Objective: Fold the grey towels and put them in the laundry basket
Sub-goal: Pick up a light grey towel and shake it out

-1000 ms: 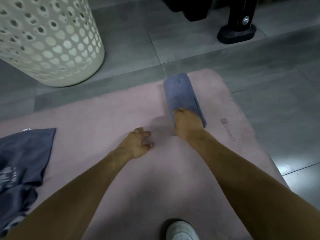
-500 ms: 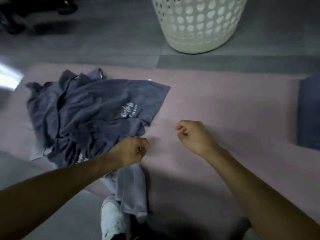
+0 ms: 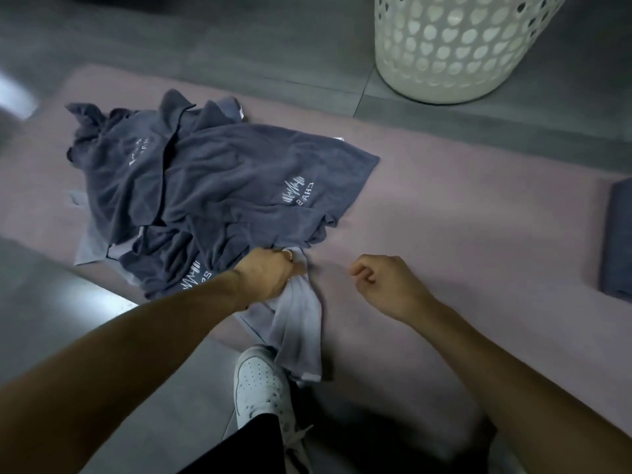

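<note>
Now: next towel drawn from the pile, head view.

Left hand grips a pale grey towel at the near edge of the dark towel pile on the pink mat; right hand hovers just right of it, fingers loosely curled, holding nothing. A folded towel lies at far right; the laundry basket stands beyond the mat. Pulling should be slow and low, lest neighbouring towels drag along.

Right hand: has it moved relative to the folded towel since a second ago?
Yes. The right hand has left the folded towel and now hangs over the pink mat, nearer the towel pile.
</note>
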The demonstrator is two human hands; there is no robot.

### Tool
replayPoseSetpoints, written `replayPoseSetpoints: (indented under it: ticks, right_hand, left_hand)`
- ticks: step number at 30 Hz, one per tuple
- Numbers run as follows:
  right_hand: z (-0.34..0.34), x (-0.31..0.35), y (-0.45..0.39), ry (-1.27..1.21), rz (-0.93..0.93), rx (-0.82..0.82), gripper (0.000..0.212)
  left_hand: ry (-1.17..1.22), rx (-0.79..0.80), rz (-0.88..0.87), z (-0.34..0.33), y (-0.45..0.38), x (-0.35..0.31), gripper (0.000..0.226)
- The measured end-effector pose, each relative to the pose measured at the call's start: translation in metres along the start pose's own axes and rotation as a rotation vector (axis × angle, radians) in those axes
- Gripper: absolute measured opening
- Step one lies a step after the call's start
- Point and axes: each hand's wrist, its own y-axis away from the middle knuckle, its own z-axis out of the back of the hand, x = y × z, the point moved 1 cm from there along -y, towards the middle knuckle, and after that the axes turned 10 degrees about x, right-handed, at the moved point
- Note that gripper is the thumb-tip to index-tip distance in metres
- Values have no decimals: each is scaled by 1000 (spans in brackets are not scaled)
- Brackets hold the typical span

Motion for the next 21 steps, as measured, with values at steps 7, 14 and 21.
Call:
replayPoseSetpoints:
  ticks: [7, 14, 21]
  right_hand:
    - [46, 49, 40, -123, 8, -17, 17]
    - [70, 125, 78, -34, 97, 69, 67]
    - [100, 197, 101, -5, 221, -47, 92]
  left_hand:
    - [336, -271, -98, 37, 77, -1, 47]
    - [848, -891, -16, 121, 159, 36, 31]
    - [1217, -1092, 36, 163, 224, 50, 18]
